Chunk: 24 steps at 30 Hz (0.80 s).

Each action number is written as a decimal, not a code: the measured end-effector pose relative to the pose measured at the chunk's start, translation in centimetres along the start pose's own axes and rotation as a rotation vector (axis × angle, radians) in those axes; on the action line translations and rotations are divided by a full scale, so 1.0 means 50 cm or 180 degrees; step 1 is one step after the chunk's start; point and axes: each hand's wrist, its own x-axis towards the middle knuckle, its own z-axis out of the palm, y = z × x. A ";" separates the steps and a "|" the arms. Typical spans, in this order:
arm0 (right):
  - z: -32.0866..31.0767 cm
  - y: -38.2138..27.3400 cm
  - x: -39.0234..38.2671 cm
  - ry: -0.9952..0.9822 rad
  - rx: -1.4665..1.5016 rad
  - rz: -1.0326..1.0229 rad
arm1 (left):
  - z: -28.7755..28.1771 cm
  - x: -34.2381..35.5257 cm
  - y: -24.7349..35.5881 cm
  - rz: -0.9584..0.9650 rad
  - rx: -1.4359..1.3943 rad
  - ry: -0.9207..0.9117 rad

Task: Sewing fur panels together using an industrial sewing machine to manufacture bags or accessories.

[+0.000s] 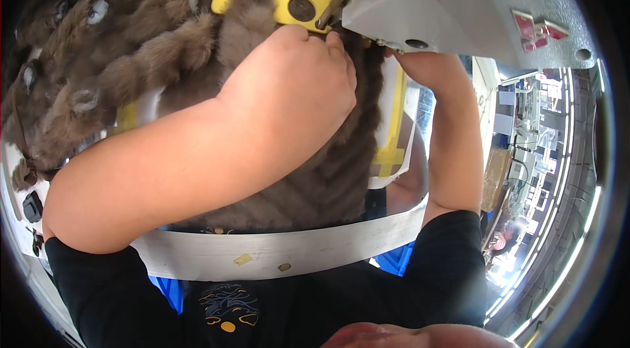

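Note:
Brown fur with a chevron pattern (315, 190) lies over the work surface and runs up under the sewing machine head (472, 10). My left hand (295, 79) is closed, its fingers curled down onto the fur beside the yellow plate (301, 9) at the machine's working point. A narrow fur strip (252, 3) lies across that plate, just beyond my left wrist. My right hand (420, 64) reaches in behind the machine head from the right. The head hides most of it, so its fingers and anything in them cannot be made out.
A heap of brown fur pieces (98, 53) fills the far left. The table's pale front edge (262, 253) runs before my body, with blue bins (397, 259) below. Yellow tape (390, 158) marks the surface at right. A cardboard box (497, 177) stands beyond my right arm.

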 end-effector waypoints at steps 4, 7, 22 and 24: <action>0.000 0.002 0.011 -0.0258 -0.0027 0.0243 | 0.004 -0.005 0.002 -0.0009 0.0069 -0.0075; 0.002 -0.007 0.005 -0.0313 0.0410 0.0570 | 0.015 -0.001 0.001 0.0014 0.0125 0.0176; 0.047 -0.076 -0.099 0.0366 0.0641 -0.0337 | -0.009 0.020 -0.025 -0.0127 -0.0554 -0.0181; 0.051 -0.071 -0.099 0.0452 0.0607 -0.0485 | -0.014 0.026 -0.024 -0.0078 -0.0518 -0.0230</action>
